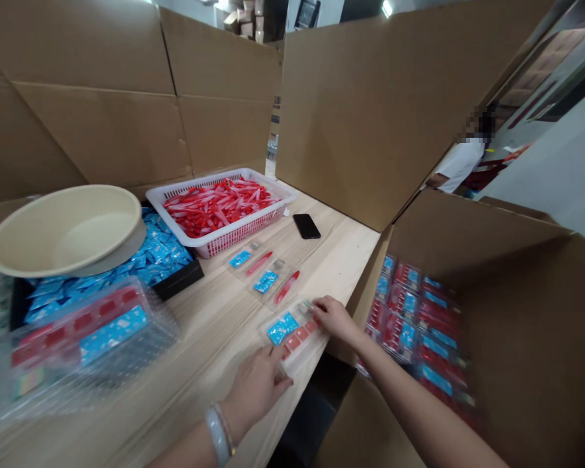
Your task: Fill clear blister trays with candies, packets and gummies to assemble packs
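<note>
A clear plastic tray [299, 311] lies on the table in front of me, with a blue packet [283, 328] and a row of pinkish-red squares [302, 335] in it. My left hand [256, 387] closes on the tray's near end, its fingertips by the lower end of the row. At the other end, the fingers of my right hand [334, 317] are pinched together on the row of squares. Beyond it lie two more clear trays, each bearing a blue packet [266, 281] and a red stick-like piece [287, 286].
A white basket [244, 232] holds many red-and-pink pieces, with a phone [307, 226] beside it. A cream basin [68, 227] rests over blue packets [163, 250]. Stacked filled clear trays [112, 328] stand left. Right, a carton [526, 312] contains packed sets. A person [461, 162] is beyond.
</note>
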{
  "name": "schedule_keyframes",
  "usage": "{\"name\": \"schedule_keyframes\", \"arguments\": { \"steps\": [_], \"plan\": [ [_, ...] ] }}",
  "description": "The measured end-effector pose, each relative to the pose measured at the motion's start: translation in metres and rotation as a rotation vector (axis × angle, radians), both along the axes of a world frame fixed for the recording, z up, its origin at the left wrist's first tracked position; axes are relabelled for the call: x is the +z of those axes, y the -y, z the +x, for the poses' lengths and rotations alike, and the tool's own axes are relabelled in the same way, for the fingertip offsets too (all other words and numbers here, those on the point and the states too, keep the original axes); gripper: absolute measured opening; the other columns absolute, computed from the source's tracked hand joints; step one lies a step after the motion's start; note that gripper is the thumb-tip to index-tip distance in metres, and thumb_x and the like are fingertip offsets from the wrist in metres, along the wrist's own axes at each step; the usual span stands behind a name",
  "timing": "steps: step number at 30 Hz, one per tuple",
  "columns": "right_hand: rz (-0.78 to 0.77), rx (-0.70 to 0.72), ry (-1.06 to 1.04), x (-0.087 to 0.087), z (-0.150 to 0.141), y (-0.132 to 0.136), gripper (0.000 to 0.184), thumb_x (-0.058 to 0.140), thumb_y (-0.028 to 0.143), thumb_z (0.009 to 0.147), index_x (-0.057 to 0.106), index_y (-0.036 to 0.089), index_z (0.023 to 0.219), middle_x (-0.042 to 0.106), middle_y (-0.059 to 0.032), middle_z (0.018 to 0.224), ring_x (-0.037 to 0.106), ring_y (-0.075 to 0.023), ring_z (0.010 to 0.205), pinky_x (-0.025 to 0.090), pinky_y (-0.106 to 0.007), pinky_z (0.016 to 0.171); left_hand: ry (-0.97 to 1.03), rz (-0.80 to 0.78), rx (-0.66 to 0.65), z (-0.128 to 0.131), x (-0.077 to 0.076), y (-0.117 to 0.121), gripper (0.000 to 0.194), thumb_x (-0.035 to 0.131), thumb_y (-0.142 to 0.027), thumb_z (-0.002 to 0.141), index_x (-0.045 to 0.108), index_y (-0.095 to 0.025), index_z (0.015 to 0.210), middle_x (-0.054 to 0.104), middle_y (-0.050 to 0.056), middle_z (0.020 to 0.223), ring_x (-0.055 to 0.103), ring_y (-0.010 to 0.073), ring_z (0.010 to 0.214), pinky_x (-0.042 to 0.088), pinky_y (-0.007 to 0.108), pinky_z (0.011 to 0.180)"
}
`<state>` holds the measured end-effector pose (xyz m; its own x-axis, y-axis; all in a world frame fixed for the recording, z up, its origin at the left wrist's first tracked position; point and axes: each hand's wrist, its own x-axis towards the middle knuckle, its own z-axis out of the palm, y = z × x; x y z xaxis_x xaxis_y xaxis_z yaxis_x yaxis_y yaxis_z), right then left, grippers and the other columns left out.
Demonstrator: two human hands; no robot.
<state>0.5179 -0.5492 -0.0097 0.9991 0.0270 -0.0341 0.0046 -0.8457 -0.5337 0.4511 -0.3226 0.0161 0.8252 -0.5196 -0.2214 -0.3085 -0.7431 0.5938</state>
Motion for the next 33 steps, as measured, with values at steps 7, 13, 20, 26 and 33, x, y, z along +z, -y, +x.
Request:
{"name": "schedule_keyframes", "arguments": {
  "steps": [7,13,20,26,33],
  "plan": [
    [0.135,-0.098,0.046,0.014,-0.004,-0.016,0.024,0.050,0.024,0.073,0.064,0.014,0.090,0.055,-0.0075,0.084,0.053,-0.0158,0.073,0.041,-0.026,0.072,0.006,-0.016,0.057,-0.007,0.006,-0.006,0.046,0.054,-0.029,0.072,0.042,-0.025,0.116,0.054,0.003,0.108,0.052,0.0181,0.094,0.039,0.026,0.080],
    [0.417,-0.134,0.035,0.011,0.000,-0.013,0.020,0.056,0.029,0.065,0.060,0.015,0.078,0.055,-0.0038,0.076,0.052,-0.0156,0.067,0.042,-0.028,0.065,-0.006,-0.044,0.074,-0.006,0.004,-0.010,0.049,0.056,-0.027,0.070,0.042,-0.027,0.117,0.054,0.002,0.107,0.052,0.0181,0.094,0.039,0.026,0.080],
    [0.611,-0.138,-0.114,0.013,0.003,-0.013,0.015,0.056,0.031,0.062,0.053,0.016,0.065,0.051,0.0023,0.058,0.048,-0.0117,0.054,0.038,-0.025,0.054,-0.023,-0.123,0.083,-0.003,-0.003,-0.014,0.042,0.058,-0.026,0.069,0.048,-0.026,0.110,0.054,0.003,0.106,0.051,0.0179,0.096,0.038,0.026,0.083],
    [0.553,-0.115,-0.131,0.007,0.008,-0.010,0.016,0.054,0.029,0.065,0.054,0.016,0.074,0.054,0.0014,0.062,0.050,-0.0120,0.055,0.040,-0.024,0.053,-0.049,-0.088,0.079,-0.002,0.000,-0.014,0.043,0.058,-0.026,0.070,0.047,-0.025,0.111,0.054,0.003,0.108,0.050,0.0178,0.097,0.038,0.025,0.082],
    [0.251,-0.106,-0.033,-0.005,0.007,-0.013,0.020,0.052,0.027,0.070,0.058,0.014,0.084,0.057,-0.0054,0.080,0.053,-0.0167,0.072,0.041,-0.028,0.070,-0.053,-0.064,0.075,-0.001,0.001,-0.011,0.039,0.057,-0.026,0.072,0.047,-0.024,0.109,0.054,0.003,0.106,0.050,0.0175,0.096,0.037,0.025,0.082]
  ]
}}
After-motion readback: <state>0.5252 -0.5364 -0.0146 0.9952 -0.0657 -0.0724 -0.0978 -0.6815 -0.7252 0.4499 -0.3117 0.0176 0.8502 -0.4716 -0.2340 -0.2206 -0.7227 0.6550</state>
